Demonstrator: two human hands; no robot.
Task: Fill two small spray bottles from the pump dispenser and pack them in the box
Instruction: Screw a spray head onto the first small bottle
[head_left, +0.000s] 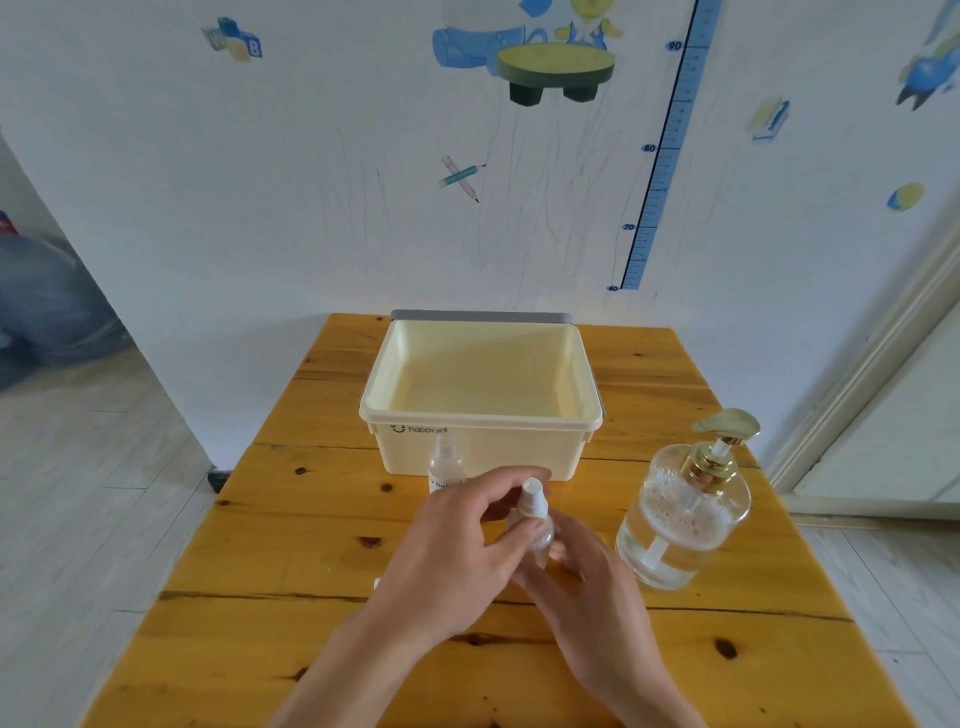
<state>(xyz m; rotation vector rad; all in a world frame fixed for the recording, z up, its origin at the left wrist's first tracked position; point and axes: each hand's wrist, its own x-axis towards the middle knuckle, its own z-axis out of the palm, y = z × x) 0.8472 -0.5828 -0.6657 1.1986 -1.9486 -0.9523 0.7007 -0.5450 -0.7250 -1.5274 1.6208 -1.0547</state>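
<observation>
A small clear spray bottle (535, 512) with a white nozzle stands at the table's middle, held between both hands. My left hand (467, 551) curls its fingers and thumb round the bottle's top. My right hand (582, 577) grips the bottle's lower body from the right. A second small clear bottle (445, 460) stands uncapped just behind my left hand, against the front wall of the cream plastic box (480, 421), which holds nothing. The clear pump dispenser (685, 509) with a gold pump head stands to the right, partly filled with foamy liquid.
The wooden table (322, 545) ends at the wall behind the box. A small white piece (377, 583) peeks out beside my left wrist. Tiled floor lies on both sides, and a door frame (857, 374) runs along the right.
</observation>
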